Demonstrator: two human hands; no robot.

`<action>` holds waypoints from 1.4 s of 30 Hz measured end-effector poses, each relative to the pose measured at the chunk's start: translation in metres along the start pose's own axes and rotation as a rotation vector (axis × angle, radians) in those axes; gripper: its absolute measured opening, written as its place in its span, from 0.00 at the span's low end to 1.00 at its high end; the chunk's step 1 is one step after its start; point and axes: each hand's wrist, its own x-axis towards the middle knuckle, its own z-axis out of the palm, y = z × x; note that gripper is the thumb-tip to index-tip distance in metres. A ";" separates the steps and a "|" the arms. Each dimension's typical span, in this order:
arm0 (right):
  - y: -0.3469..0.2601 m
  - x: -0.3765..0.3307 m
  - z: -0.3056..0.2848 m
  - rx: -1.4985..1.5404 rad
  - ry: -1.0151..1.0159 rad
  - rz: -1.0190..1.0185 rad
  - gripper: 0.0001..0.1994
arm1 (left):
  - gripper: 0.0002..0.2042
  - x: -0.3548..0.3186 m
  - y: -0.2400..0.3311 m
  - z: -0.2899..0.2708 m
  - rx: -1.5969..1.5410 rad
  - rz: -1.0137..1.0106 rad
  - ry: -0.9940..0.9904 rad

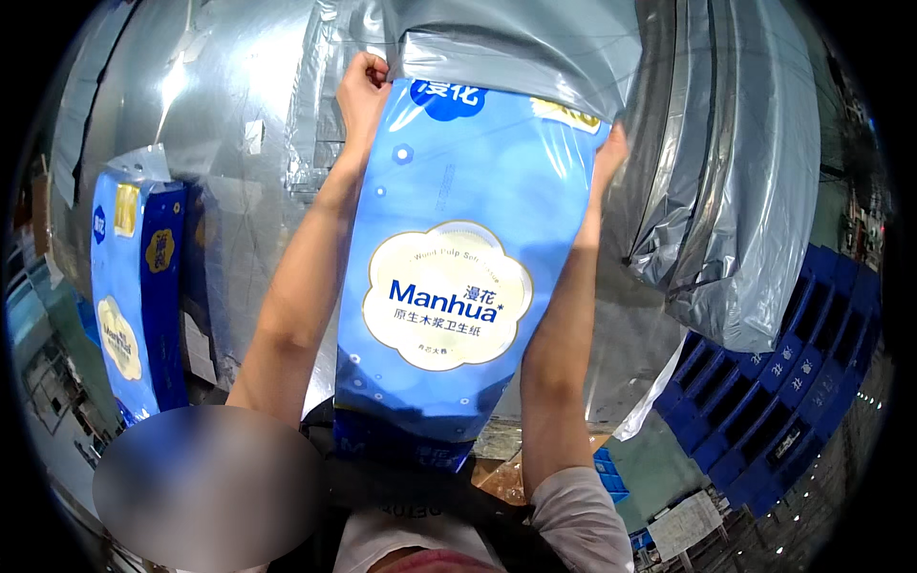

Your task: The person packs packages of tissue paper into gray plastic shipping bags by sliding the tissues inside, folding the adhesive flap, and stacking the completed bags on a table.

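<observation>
A long blue pack of toilet paper (435, 172) lies in front of me, its near end against my body. Its far end is inside the mouth of a grey plastic bag (516, 48), which covers the top of the pack. At the bag mouth's left corner, my left hand (363, 95) is closed, its fingers curled on the bag's edge. My right hand (611, 153) is at the opposite corner, beside the pack's right edge. Its fingers look bent around the bag's edge there, partly hidden by the pack and the film.
A second blue pack (119, 286) stands on the left of the metal-looking work surface (234, 76). More grey plastic bags (735, 191) hang in folds at the right. Beyond them, blue plastic crates (764, 401) are stacked on the floor. A blurred round patch covers the lower left.
</observation>
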 end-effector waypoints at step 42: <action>-0.111 -0.482 -0.207 -0.766 -0.587 -0.249 0.17 | 0.16 -0.412 0.042 -0.366 -0.045 -0.604 -0.773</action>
